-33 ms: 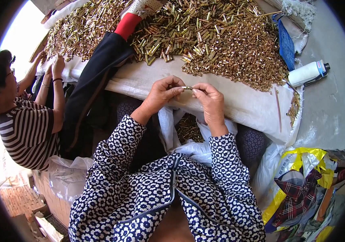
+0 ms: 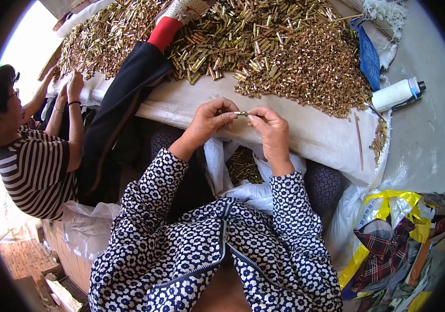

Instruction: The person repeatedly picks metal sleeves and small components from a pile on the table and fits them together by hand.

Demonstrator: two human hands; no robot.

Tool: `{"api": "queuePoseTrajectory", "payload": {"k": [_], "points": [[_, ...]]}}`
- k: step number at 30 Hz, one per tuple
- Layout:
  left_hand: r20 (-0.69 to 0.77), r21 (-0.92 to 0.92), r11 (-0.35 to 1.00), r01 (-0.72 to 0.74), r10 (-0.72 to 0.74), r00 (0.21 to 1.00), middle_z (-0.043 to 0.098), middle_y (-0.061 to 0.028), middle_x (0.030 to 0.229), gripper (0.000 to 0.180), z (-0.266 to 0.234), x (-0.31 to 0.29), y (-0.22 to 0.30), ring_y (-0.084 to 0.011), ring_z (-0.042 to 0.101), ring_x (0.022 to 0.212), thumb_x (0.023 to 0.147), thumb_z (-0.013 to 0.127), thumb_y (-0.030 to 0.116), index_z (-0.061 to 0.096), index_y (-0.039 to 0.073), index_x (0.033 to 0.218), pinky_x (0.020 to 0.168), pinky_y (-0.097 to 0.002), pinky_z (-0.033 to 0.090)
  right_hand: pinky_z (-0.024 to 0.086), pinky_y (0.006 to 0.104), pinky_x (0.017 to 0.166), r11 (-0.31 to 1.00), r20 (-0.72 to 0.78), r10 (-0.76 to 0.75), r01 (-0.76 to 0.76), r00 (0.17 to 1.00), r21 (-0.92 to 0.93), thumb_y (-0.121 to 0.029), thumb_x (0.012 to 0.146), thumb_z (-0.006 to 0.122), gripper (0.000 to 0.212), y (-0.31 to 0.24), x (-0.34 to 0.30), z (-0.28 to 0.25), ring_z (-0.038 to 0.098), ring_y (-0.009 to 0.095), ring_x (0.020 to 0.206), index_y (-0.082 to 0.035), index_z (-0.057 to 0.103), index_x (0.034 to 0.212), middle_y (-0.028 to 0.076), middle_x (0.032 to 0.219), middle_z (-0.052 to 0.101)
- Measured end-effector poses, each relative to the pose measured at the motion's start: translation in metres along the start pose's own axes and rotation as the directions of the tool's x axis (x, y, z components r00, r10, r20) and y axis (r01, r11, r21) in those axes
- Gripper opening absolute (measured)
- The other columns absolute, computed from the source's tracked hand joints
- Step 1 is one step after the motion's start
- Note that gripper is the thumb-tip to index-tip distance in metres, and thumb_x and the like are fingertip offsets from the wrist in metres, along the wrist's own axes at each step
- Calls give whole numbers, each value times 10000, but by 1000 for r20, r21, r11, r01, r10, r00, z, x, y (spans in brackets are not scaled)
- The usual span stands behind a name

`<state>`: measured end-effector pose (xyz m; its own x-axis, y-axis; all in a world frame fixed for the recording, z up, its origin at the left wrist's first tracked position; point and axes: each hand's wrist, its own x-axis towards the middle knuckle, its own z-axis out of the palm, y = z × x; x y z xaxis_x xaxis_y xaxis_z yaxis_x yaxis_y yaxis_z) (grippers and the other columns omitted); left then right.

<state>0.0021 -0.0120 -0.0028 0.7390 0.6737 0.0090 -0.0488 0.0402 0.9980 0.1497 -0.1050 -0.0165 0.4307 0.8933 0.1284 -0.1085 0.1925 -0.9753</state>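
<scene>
Between my two hands is a small brass-coloured metal sleeve (image 2: 240,113), held level just above the near edge of the cloth-covered table (image 2: 181,101). My left hand (image 2: 209,122) pinches its left end between thumb and fingers. At the other end, the thumb and forefinger of my right hand (image 2: 273,130) are closed on it; fingertips hide part of the piece. Beyond my hands lies a heap of long metal sleeves (image 2: 243,39). A pile of small nut-like metal pieces (image 2: 305,73) adjoins it on the right. Below my hands, a white sack (image 2: 256,193) holds more metal pieces (image 2: 243,165).
At the left a co-worker in a striped shirt (image 2: 38,171) handles pieces. Another person's dark sleeve (image 2: 123,99) and gloved hand (image 2: 183,9) reach across the heap. A white bottle (image 2: 398,94), a thin rod (image 2: 359,143) and a yellow-white bag (image 2: 357,260) are at the right.
</scene>
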Motion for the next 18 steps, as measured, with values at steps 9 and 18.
{"api": "queuePoseTrajectory", "payload": {"k": [9, 18], "points": [[-38, -63, 998, 4, -6, 999, 565, 21, 725, 117, 0, 0, -2, -35, 508, 590, 838, 589, 114, 578, 40, 928, 485, -152, 356, 453, 195, 670, 980, -2, 92, -90, 996, 178, -15, 772, 582, 107, -12, -1, 4, 565, 74, 698, 13, 619, 869, 22, 766, 607], [-78, -75, 997, -32, 26, 997, 576, 1, 729, 109, 8, 4, -1, -22, 503, 599, 853, 570, 110, 581, 30, 925, 460, -147, 347, 444, 198, 636, 953, -5, -151, 144, 989, -267, -8, 759, 600, 72, -7, 1, 2, 541, 65, 691, -19, 624, 825, 14, 822, 596]]}}
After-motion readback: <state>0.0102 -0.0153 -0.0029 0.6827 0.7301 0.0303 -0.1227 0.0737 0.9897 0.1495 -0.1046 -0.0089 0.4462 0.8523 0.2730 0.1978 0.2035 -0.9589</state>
